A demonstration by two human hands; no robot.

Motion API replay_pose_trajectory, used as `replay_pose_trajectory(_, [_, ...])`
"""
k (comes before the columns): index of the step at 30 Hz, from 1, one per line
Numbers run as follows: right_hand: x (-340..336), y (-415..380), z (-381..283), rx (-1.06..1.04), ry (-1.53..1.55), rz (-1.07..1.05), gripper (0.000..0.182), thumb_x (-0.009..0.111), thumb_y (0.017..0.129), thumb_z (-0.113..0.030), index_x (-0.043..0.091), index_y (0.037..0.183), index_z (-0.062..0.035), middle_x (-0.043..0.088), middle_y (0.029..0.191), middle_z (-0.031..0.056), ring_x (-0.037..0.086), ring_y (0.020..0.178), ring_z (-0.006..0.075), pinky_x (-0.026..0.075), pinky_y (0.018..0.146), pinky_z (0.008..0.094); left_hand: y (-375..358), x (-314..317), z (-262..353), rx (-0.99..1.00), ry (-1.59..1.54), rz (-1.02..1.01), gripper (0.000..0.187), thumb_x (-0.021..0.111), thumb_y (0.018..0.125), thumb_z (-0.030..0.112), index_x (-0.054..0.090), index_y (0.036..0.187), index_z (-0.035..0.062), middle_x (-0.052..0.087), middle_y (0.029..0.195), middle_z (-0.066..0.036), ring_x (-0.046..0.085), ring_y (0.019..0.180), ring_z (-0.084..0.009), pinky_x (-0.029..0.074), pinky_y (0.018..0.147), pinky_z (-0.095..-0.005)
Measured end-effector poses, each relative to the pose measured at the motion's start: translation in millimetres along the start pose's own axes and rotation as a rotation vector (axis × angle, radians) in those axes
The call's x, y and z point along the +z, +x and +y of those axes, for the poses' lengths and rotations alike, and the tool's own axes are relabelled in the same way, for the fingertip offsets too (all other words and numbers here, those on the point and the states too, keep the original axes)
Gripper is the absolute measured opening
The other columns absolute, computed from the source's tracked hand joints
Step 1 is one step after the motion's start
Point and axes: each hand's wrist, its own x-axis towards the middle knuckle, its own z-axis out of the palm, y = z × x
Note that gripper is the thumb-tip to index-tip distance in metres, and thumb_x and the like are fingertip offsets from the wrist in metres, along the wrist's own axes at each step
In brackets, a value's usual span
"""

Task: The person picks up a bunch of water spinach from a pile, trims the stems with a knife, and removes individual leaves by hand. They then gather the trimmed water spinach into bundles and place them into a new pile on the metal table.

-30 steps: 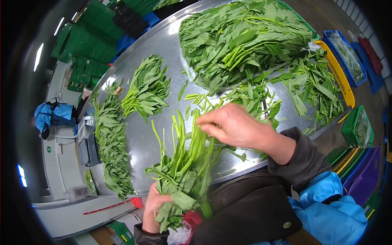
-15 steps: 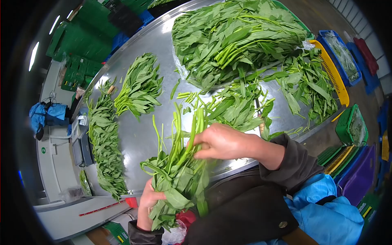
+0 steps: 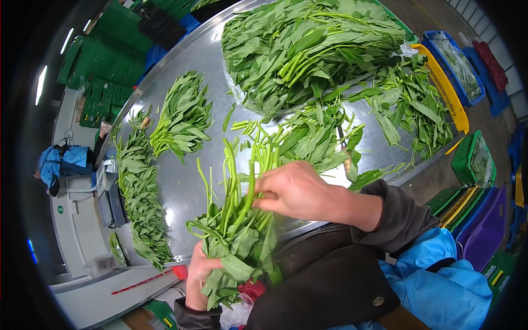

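Observation:
A loose bunch of water spinach [image 3: 236, 236] is held over the table's near edge, with its cut stems pointing up and away. My left hand [image 3: 203, 269] is closed around its leafy lower part. My right hand [image 3: 294, 190] pinches at the stems from the right side; its fingertips are partly hidden behind a stem. Beyond my right hand lie loose leaves and short stem pieces [image 3: 308, 137], with a wooden-handled knife [image 3: 347, 163] among them.
A big heap of water spinach [image 3: 313, 49] covers the far side of the metal table [image 3: 181, 192]. A smaller bunch [image 3: 184, 113] and a long row [image 3: 140, 203] lie left. A yellow crate [image 3: 448, 96] borders the right edge. A person in blue [image 3: 66, 160] stands at far left.
My right hand has shifted slightly, still at the stems, and one thick stem now stands apart by its fingers. My left hand keeps its hold. The whole view has shifted a little.

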Motion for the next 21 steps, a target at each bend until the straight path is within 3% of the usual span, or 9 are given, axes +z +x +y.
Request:
replay_pose_trajectory(5, [9.5, 2.4, 9.5, -0.156, 0.425, 0.047, 0.021, 0.061, 0.088, -0.014, 0.064, 0.106, -0.0050, 0.067, 0.080, 0.0035, 0.059, 0.049, 0.0168, 0.048, 0.051, 0.0296, 1.9, -4.3, -4.4, 0.024, 0.064, -0.029, 0.063, 0.084, 0.060, -0.002, 0.057, 0.117, -0.0003, 0.067, 0.104, -0.004, 0.064, 0.091, -0.0140, 0.051, 0.085, -0.0307])
replay_pose_trajectory(7, [-10.2, 3.7, 5.0, 0.329, 0.999, -0.293, 0.021, 0.057, 0.092, -0.015, 0.063, 0.105, -0.0004, 0.065, 0.084, 0.0064, 0.060, 0.050, 0.0120, 0.046, 0.044, 0.0258, 1.4, -7.6, -3.9, 0.024, 0.078, -0.038, 0.063, 0.084, 0.060, -0.002, 0.057, 0.116, -0.0001, 0.067, 0.104, -0.004, 0.063, 0.092, -0.0139, 0.051, 0.086, -0.0305])
replay_pose_trajectory(11, [-60.2, 3.4, 47.4, 0.257, 1.584, 0.195, 0.018, 0.057, 0.092, -0.017, 0.065, 0.102, -0.0039, 0.061, 0.071, 0.0004, 0.051, 0.042, 0.0059, 0.036, 0.033, 0.0205, -8.3, -5.5, 0.3, 0.019, 0.183, -0.022, 0.063, 0.085, 0.061, -0.003, 0.057, 0.117, -0.0003, 0.067, 0.105, -0.004, 0.062, 0.093, -0.0135, 0.050, 0.087, -0.0306])
replay_pose_trajectory(13, [-83.6, 8.4, 55.7, 0.343, 0.495, 0.327, 0.026, 0.061, 0.089, -0.017, 0.063, 0.111, -0.0031, 0.064, 0.077, 0.0048, 0.062, 0.058, 0.0138, 0.051, 0.052, 0.0261, -11.9, -3.1, 0.9, 0.029, 0.186, -0.011, 0.062, 0.085, 0.061, -0.003, 0.057, 0.117, -0.0005, 0.066, 0.105, -0.004, 0.062, 0.094, -0.0134, 0.050, 0.087, -0.0309])
replay_pose_trajectory(14, [-82.8, 8.6, 55.8, 0.343, 0.490, 0.323, 0.026, 0.061, 0.089, -0.017, 0.063, 0.111, -0.0031, 0.064, 0.077, 0.0048, 0.062, 0.058, 0.0138, 0.051, 0.052, 0.0261, -12.2, -0.9, 2.2, 0.031, 0.217, -0.018, 0.061, 0.084, 0.061, -0.004, 0.057, 0.116, -0.0007, 0.066, 0.106, -0.004, 0.061, 0.094, -0.0133, 0.049, 0.088, -0.0310])
replay_pose_trajectory(16, [-77.5, 8.1, 54.3, 0.050, -0.446, 0.436, 0.038, 0.065, 0.083, -0.013, 0.060, 0.120, -0.0045, 0.067, 0.097, 0.0102, 0.064, 0.087, 0.0249, 0.051, 0.080, 0.0345, -9.3, 2.5, 7.0, 0.034, 0.287, -0.039, 0.059, 0.083, 0.062, -0.006, 0.058, 0.115, -0.0012, 0.066, 0.107, -0.004, 0.061, 0.095, -0.0130, 0.048, 0.090, -0.0314])
replay_pose_trajectory(17, [-77.5, 13.3, 40.3, 0.053, -0.040, 0.322, 0.035, 0.067, 0.079, -0.014, 0.065, 0.113, -0.0040, 0.067, 0.099, 0.0145, 0.062, 0.098, 0.0334, 0.048, 0.087, 0.0403, -7.4, 4.1, 7.7, 0.036, 0.283, -0.040, 0.059, 0.083, 0.062, -0.006, 0.058, 0.115, -0.0012, 0.066, 0.107, -0.004, 0.061, 0.095, -0.0130, 0.048, 0.090, -0.0314])
replay_pose_trajectory(18, [-78.1, 15.3, 32.0, 0.056, -0.037, 0.319, 0.035, 0.067, 0.079, -0.014, 0.065, 0.113, -0.0040, 0.067, 0.099, 0.0145, 0.062, 0.098, 0.0334, 0.048, 0.087, 0.0403, -7.8, 5.3, 7.7, 0.027, 0.288, -0.044, 0.059, 0.082, 0.062, -0.006, 0.058, 0.115, -0.0012, 0.065, 0.107, -0.004, 0.060, 0.096, -0.0130, 0.048, 0.090, -0.0314])
replay_pose_trajectory(21, [-71.3, 21.1, 31.0, 0.116, -0.039, -0.373, 0.034, 0.068, 0.079, -0.018, 0.066, 0.109, -0.0033, 0.067, 0.101, 0.0157, 0.064, 0.095, 0.0307, 0.049, 0.085, 0.0380, -10.0, 13.4, 15.9, 0.032, 0.304, -0.053, 0.058, 0.081, 0.062, -0.007, 0.058, 0.115, -0.0012, 0.065, 0.107, -0.003, 0.060, 0.096, -0.0131, 0.048, 0.091, -0.0311])
